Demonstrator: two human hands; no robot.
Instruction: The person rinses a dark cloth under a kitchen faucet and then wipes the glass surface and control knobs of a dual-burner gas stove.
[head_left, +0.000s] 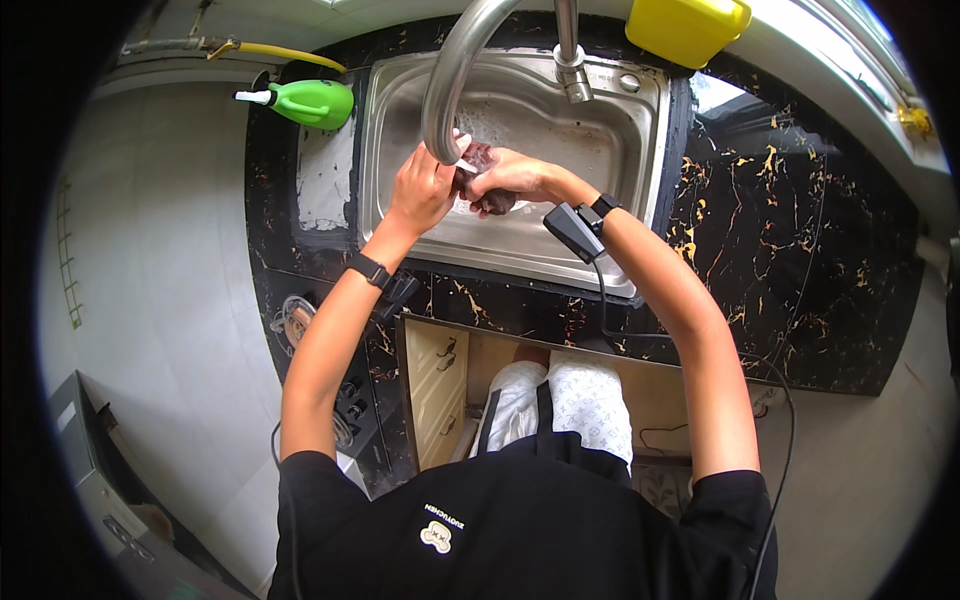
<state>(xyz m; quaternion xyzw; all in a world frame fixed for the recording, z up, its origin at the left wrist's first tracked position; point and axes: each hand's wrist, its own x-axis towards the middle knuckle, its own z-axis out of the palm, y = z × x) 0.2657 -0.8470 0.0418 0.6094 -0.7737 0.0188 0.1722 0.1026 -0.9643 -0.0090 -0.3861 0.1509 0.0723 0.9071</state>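
Over the left part of a stainless steel sink (555, 262), both hands are on a wet, dark brown cloth-like item (496, 201). My right hand (514, 174) grips its middle from the right, thumb on top. At its left end is my left hand (426, 184), fingers curled, partly hidden by the curved metal faucet spout (442, 105). A white streak, perhaps water, shows between the hands under the spout's end. Suds lie on the sink floor around the item. What exactly the item is cannot be told.
A green plastic bottle with a white nozzle (315, 103) stands left of the sink. A yellow plastic container (686, 28) is behind it at the right. A second metal fixture (574, 75) hangs over the sink's back. Black cables run from both wrist devices. A cabinet door (435, 390) is below.
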